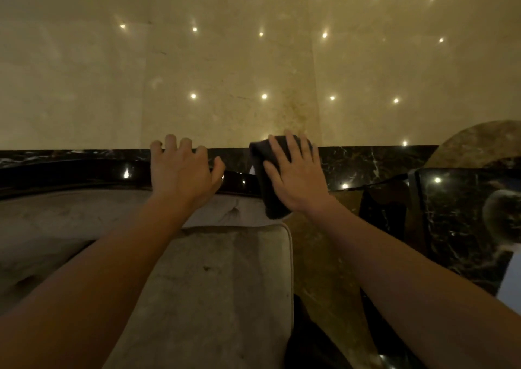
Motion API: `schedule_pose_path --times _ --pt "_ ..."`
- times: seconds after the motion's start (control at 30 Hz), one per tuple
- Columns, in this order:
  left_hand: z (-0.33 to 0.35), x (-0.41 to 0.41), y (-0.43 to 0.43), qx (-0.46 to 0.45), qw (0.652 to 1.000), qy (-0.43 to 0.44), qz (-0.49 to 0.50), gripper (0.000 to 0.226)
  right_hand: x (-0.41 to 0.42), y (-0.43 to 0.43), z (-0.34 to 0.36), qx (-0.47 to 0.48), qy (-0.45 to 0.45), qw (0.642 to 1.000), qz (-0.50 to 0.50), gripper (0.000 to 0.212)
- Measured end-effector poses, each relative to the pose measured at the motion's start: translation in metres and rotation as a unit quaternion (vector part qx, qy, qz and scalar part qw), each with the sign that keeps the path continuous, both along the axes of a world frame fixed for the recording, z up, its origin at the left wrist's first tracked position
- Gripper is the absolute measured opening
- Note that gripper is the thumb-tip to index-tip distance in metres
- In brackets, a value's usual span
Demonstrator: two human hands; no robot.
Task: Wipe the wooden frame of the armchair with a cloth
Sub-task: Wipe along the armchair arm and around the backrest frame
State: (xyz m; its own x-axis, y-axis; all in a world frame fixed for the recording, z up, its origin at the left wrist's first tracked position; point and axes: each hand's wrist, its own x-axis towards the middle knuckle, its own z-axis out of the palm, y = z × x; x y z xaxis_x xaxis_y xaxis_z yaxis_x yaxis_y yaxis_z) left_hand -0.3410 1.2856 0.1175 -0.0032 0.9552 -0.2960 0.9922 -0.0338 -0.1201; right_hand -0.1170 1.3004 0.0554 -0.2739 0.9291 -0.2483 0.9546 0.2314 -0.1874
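Nearest the viewer, a pale seat cushion (225, 284) fills the foreground, both forearms reaching over it. Beyond it runs the dark glossy frame (84, 175) of the armchair's back. The left hand (180, 168), fingers spread and holding nothing, rests flat on the frame, probably to brace the body. The right hand (296, 177), also flat and open, presses a dark folded cloth (267, 188) against the frame's right end, ready for wiping. Farthest lies the polished floor (253, 58).
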Motion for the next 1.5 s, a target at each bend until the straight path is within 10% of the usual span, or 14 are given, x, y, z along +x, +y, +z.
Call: schedule_pose_path --times 0.27,0.47,0.67,0.87,1.17,1.33,1.5 --pt "-0.004 -0.002 -0.003 0.010 1.000 -0.010 -0.009 0.064 0.005 -0.034 0.003 0.007 0.031 0.989 0.143 0.056" --pt "0.000 -0.030 -0.003 0.016 0.999 0.004 0.029 0.077 -0.032 0.016 0.004 0.003 0.011 0.999 -0.046 0.058" --pt "0.015 -0.095 -0.020 0.045 0.995 0.024 0.083 0.082 0.006 -0.044 0.004 0.000 0.015 0.994 0.104 0.059" --pt "0.022 -0.142 -0.056 0.079 0.983 0.009 0.166 0.077 -0.130 -0.054 0.021 0.016 0.087 0.962 -0.260 0.061" --pt "0.026 -0.197 -0.081 0.065 0.978 0.010 0.199 0.063 -0.219 -0.042 0.047 0.089 0.132 0.974 0.162 0.053" --pt "0.027 -0.228 -0.088 0.051 0.971 0.038 0.229 0.069 -0.121 -0.071 0.022 0.067 0.115 0.990 -0.051 0.056" --pt "0.015 -0.219 -0.086 0.063 0.963 0.008 0.261 0.066 -0.229 -0.081 0.035 0.083 0.118 0.975 -0.168 0.066"
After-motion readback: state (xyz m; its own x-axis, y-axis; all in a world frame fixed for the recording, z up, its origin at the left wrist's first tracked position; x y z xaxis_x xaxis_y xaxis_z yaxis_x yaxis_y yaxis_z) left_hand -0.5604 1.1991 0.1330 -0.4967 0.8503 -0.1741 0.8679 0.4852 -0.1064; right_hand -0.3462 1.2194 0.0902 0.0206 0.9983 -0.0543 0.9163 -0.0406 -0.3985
